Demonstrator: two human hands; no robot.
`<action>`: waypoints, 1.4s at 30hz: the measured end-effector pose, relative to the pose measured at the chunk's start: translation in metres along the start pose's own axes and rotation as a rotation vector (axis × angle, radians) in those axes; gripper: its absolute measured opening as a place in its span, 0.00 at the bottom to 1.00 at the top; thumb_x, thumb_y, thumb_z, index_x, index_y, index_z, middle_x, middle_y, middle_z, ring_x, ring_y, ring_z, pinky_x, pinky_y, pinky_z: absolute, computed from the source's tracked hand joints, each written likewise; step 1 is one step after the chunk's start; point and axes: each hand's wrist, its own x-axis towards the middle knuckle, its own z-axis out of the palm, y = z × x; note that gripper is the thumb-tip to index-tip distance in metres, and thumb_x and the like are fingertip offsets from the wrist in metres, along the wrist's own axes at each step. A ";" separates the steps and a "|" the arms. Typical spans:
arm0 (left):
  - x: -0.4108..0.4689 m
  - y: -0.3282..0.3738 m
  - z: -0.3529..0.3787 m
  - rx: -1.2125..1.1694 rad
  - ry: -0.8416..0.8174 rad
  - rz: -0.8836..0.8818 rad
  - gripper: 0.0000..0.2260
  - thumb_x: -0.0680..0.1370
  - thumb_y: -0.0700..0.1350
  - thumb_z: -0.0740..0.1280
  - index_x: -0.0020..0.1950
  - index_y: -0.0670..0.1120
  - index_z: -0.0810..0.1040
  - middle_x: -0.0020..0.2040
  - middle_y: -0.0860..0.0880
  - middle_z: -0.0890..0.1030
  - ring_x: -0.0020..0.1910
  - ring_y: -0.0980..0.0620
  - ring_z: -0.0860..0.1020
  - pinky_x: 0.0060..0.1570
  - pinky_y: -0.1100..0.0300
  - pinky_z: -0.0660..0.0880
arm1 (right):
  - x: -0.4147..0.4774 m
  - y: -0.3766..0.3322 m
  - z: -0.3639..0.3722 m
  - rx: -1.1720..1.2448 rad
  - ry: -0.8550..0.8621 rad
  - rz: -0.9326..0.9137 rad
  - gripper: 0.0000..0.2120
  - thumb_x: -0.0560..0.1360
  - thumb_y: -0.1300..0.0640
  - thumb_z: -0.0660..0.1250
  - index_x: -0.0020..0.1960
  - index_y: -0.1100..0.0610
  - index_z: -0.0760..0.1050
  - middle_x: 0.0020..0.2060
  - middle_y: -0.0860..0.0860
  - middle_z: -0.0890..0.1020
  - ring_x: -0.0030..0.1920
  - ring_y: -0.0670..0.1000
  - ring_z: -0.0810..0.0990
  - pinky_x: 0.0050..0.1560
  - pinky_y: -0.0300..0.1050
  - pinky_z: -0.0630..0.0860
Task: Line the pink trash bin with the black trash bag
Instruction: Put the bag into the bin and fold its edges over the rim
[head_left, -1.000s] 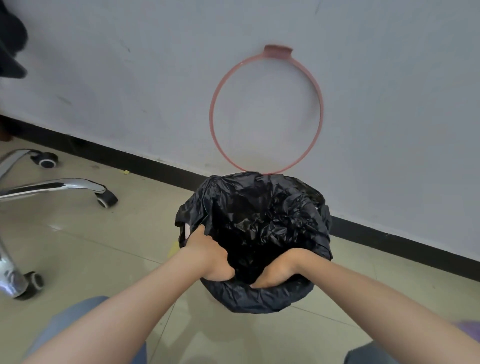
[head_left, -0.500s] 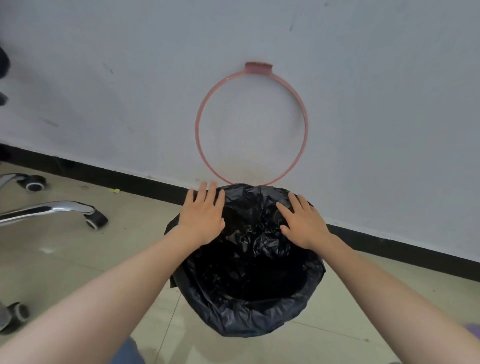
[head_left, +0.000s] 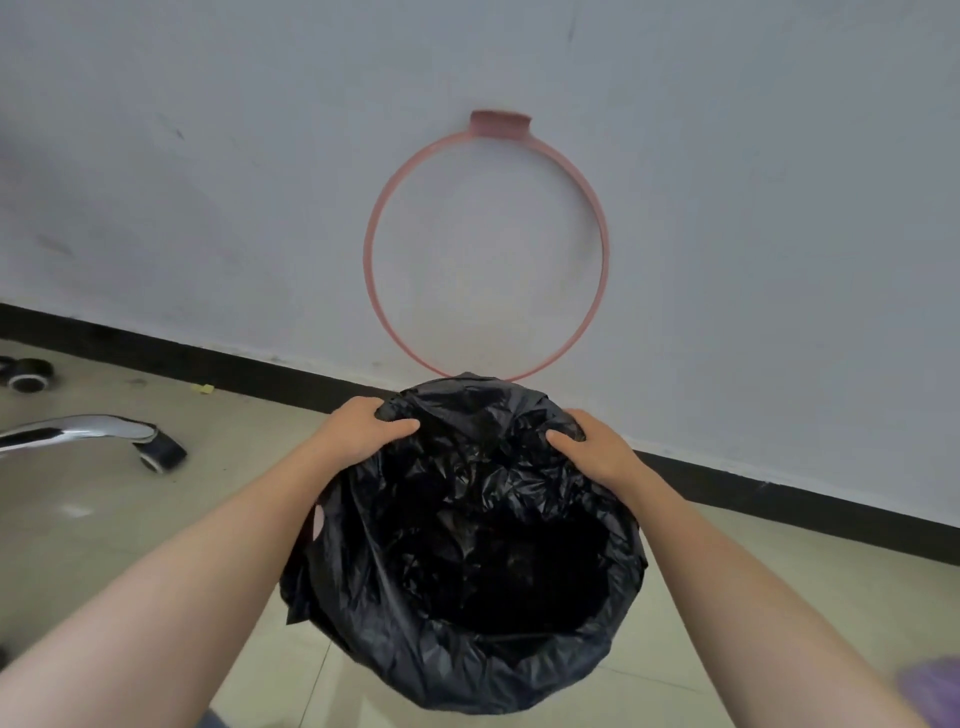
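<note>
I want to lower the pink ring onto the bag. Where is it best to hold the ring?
Grip the pink ring at its thin left and right arcs, from the front. It stands upright against the wall; its lower edge hides behind the black bag.

One black trash bag (head_left: 467, 561) covers one pink bin (head_left: 318, 521), seen only as a sliver. One pink ring (head_left: 370, 249) stands behind. Two hands: left hand (head_left: 358, 431), right hand (head_left: 597, 447). Two chair casters (head_left: 163, 452) (head_left: 26, 374).

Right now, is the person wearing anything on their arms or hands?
No. The left hand and right hand are bare, with no gloves, rings or watch showing. Both forearms are uncovered as far as the picture reaches, no sleeves in sight.
</note>
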 end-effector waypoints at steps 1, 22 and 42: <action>0.000 0.000 -0.001 -0.042 -0.005 -0.024 0.09 0.72 0.49 0.69 0.38 0.44 0.77 0.36 0.48 0.78 0.42 0.46 0.77 0.43 0.57 0.68 | 0.001 -0.001 0.000 0.036 -0.009 0.022 0.16 0.77 0.49 0.61 0.61 0.56 0.70 0.58 0.55 0.77 0.56 0.55 0.75 0.57 0.49 0.70; -0.086 -0.026 -0.011 0.344 0.218 0.552 0.37 0.69 0.73 0.49 0.73 0.54 0.54 0.74 0.55 0.55 0.74 0.56 0.45 0.72 0.52 0.48 | -0.086 -0.004 -0.014 -0.254 0.356 -0.368 0.30 0.74 0.37 0.51 0.63 0.55 0.73 0.64 0.57 0.73 0.66 0.55 0.67 0.66 0.51 0.64; -0.119 -0.065 -0.011 0.642 0.050 0.651 0.38 0.62 0.78 0.45 0.66 0.69 0.32 0.74 0.59 0.35 0.72 0.57 0.31 0.70 0.53 0.43 | -0.134 0.020 0.020 -0.848 0.047 -0.702 0.36 0.73 0.31 0.36 0.60 0.50 0.72 0.49 0.46 0.82 0.51 0.46 0.78 0.50 0.40 0.76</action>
